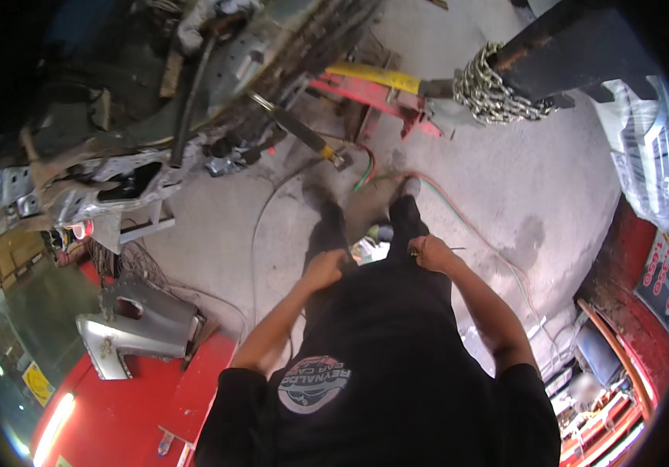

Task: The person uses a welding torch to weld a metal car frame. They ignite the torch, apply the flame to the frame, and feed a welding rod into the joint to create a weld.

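Observation:
My left hand (325,269) is curled against my left thigh, at the edge of my black shirt (373,358). Its fingers are partly hidden, so what they grip, if anything, does not show. Beside my other thigh, my right hand (432,254) is closed around a thin, rod-like tool (459,249). The slim end pokes out on the right of the fist, and a small yellowish bit shows on its left. Ahead of my feet, a hammer-like tool (303,132) with a dark and yellow handle slants down from the damaged car body (155,156).
Red and green hoses (467,222) cross the concrete floor. A red and yellow metal stand (373,87) and a chain (486,89) wrapped round a dark beam are ahead. A silver fender panel (144,331) rests on a red panel at left. An open red tool drawer (595,405) is at right.

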A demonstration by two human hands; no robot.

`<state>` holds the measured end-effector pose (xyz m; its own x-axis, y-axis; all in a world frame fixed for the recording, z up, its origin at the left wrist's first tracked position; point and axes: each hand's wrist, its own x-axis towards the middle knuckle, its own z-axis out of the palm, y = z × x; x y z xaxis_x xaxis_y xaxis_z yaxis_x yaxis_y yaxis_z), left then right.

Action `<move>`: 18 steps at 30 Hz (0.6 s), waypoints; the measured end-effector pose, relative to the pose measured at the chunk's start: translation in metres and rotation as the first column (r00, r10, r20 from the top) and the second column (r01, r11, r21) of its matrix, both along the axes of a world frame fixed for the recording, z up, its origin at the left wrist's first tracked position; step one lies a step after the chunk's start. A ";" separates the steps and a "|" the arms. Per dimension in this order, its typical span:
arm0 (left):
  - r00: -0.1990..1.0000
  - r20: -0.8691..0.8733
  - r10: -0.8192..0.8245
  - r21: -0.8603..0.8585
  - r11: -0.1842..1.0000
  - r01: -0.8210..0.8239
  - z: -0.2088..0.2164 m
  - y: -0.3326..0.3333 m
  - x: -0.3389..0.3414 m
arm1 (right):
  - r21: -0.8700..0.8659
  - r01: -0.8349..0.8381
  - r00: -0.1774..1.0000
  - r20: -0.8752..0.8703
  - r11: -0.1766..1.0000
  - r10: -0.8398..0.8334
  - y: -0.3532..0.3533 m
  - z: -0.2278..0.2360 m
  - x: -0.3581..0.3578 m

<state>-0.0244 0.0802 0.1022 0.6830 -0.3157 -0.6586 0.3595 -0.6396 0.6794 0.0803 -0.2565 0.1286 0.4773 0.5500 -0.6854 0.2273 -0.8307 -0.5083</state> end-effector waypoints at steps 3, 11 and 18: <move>0.928 -0.358 0.104 -0.288 0.933 -0.216 0.020 0.013 -0.023 | 0.046 -0.041 0.992 -0.121 0.998 0.046 -0.018 0.037 -0.014; 0.959 -0.164 0.230 0.115 0.970 -0.213 -0.074 -0.021 -0.003 | 0.183 -0.154 0.970 0.214 0.971 0.113 -0.034 -0.166 0.042; 0.897 0.361 -0.256 0.492 0.869 0.050 -0.261 0.049 0.057 | -0.141 -0.261 0.933 0.216 0.955 0.287 -0.009 -0.406 0.147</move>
<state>0.0322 0.1295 -0.1586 0.8862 -0.1711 -0.4306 -0.0086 -0.9353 0.3538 0.2275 -0.2659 -0.2771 0.4712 0.6102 -0.6369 0.5540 -0.7667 -0.3246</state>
